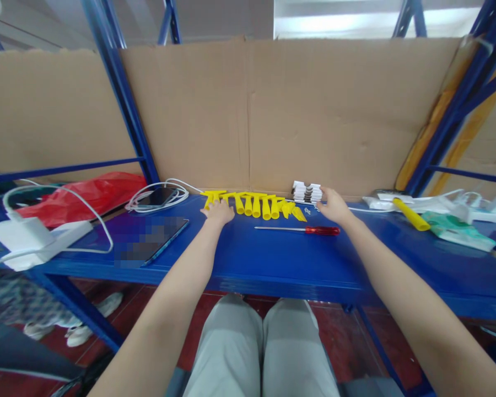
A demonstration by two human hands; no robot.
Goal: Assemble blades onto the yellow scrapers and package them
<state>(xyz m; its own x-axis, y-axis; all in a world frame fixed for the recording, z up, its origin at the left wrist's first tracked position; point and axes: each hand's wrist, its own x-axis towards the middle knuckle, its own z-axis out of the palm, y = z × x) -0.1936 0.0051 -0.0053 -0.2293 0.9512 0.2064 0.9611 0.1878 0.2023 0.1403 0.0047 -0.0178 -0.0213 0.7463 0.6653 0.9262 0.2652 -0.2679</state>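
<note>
A row of yellow plastic T-shaped handles [256, 205] lies along the back of the blue table. My left hand [220, 212] rests over the leftmost handle, its fingers spread and partly covering it. Small yellow pointed pieces [288, 209] are at the row's right end. Beside them stands a stack of white plastic pieces [307, 193] with dark gaps. My right hand [334, 205] is at that stack's right side, thumb and fingers apart; whether the fingertips touch it is unclear. A few tiny metal parts [308, 211] lie before the stack. In front is a screwdriver [322, 230] with a red handle.
On the left are a phone [155, 242], a coiled white cable [182, 193], a red bag [91, 196] and a white charger on a power strip [66, 238]. A yellow tube [412, 214] and a green packet [458, 231] lie at right. A cardboard wall [314, 110] stands behind.
</note>
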